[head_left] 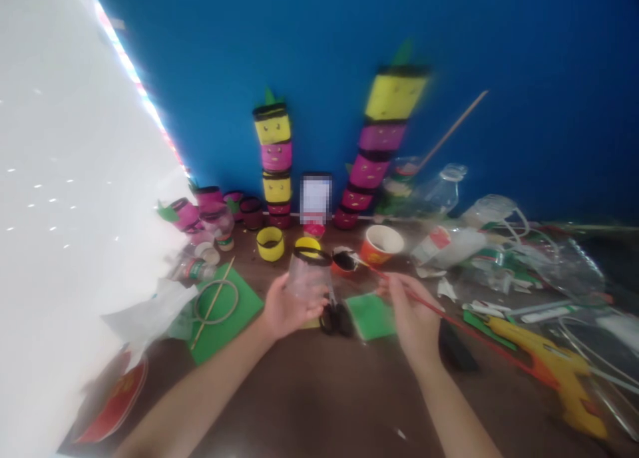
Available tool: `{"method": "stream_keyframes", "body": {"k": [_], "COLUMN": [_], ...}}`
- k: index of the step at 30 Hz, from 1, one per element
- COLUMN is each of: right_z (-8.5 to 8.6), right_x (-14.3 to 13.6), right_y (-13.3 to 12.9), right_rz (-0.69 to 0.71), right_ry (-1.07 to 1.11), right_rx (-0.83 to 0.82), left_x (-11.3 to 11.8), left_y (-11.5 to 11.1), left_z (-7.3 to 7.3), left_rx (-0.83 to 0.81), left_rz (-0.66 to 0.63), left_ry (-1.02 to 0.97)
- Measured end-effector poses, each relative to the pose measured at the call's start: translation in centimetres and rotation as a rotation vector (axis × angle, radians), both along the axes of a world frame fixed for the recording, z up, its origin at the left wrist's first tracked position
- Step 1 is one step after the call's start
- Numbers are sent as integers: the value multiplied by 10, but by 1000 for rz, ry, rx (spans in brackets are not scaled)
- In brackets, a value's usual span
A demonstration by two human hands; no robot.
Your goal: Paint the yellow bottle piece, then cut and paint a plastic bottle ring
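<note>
My left hand point(282, 308) is wrapped round a clear plastic cup with a black rim point(307, 279), which looks like a cut bottle piece. In my right hand point(415, 315) I pinch a long red paintbrush point(434, 305). Its tip lies by a small pot of black paint point(344, 261), but blur hides whether it touches the paint. Black-handled scissors point(335, 315) rest beneath the cup, beside a green square point(370, 315). Behind the cup stand a yellow ring with a black rim point(270, 244) and a second yellow piece point(307, 245).
Two stacks of painted face cups, one left point(277, 157) and one right point(369, 170), rise against the blue wall. A paper cup point(382, 245) stands behind the brush. A yellow glue gun point(549, 351), plastic bottles point(446, 192) and scraps crowd the right; green sheet point(229, 318) lies left.
</note>
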State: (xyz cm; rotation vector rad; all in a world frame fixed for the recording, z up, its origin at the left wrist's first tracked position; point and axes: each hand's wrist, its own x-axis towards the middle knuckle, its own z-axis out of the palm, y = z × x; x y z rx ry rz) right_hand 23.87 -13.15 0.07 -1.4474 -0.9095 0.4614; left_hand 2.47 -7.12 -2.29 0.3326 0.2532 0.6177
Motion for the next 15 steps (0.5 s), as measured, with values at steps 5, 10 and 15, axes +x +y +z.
{"method": "stream_keyframes", "body": {"k": [5, 10, 15], "right_z": [-2, -4, -7], "right_x": [-2, -5, -7], "right_y": [10, 18, 21], "right_rz": [18, 43, 64], "right_ry": [-321, -473, -487], "right_rx": [-29, -53, -60], "left_x": [4, 7, 8], "left_y": [-3, -3, -5], "left_z": [-7, -6, -5], "left_rx": [102, 151, 212], "left_rz": [49, 106, 149], "left_ry": [59, 106, 123]}}
